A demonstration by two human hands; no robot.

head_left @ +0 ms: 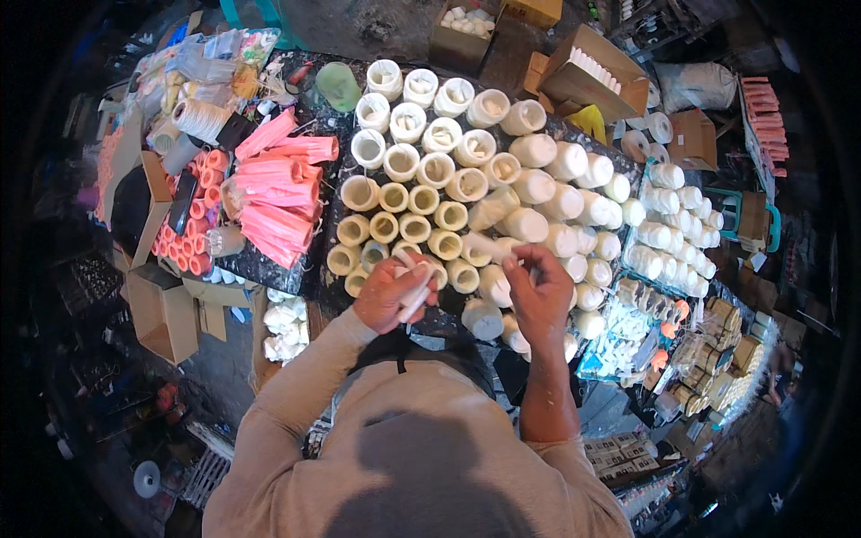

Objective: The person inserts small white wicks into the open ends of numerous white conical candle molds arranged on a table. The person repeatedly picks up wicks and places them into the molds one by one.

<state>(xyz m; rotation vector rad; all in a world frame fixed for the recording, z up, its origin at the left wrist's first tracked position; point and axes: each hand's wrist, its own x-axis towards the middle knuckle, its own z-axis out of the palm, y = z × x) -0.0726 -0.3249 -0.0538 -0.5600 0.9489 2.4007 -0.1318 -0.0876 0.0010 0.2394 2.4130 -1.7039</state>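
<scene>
Visibly apart, left hand clamped on white sticks, right hand pinching a blurred white piece, pale pots beyond, pink tubes left

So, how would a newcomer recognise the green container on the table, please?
Find the dark table before the person. Near its far edge, look between the pink bundle and white jars. There sits the container, pale green unlike those white jars.
</scene>
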